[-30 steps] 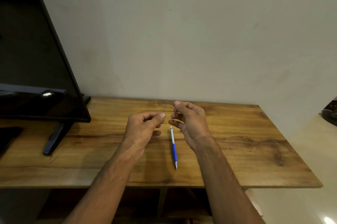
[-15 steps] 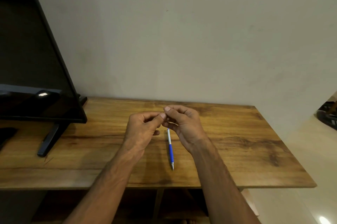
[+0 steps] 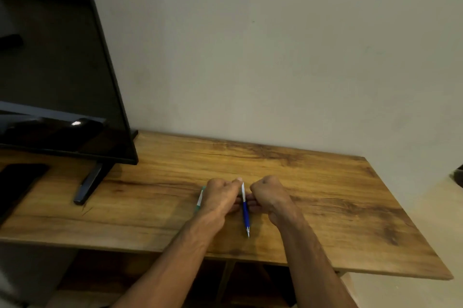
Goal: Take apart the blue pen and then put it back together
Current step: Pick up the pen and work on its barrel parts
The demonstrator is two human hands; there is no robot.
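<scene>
Both down on the wooden table (image 3: pixel 313 182) now, no longer raised with fingertips pinched together as half a second ago: left hand (image 3: pixel 220 198) and right hand (image 3: pixel 269 196), curled loosely on either side of the blue pen (image 3: pixel 245 212), fingers touching its barrel. Hard to tell whether either truly grips it; newly showing past the left hand, mostly hidden, a green-and-white pen (image 3: pixel 199 200). Lying flat between the hands, long axis front to back, metal tip toward the near edge, white end toward the wall.
</scene>
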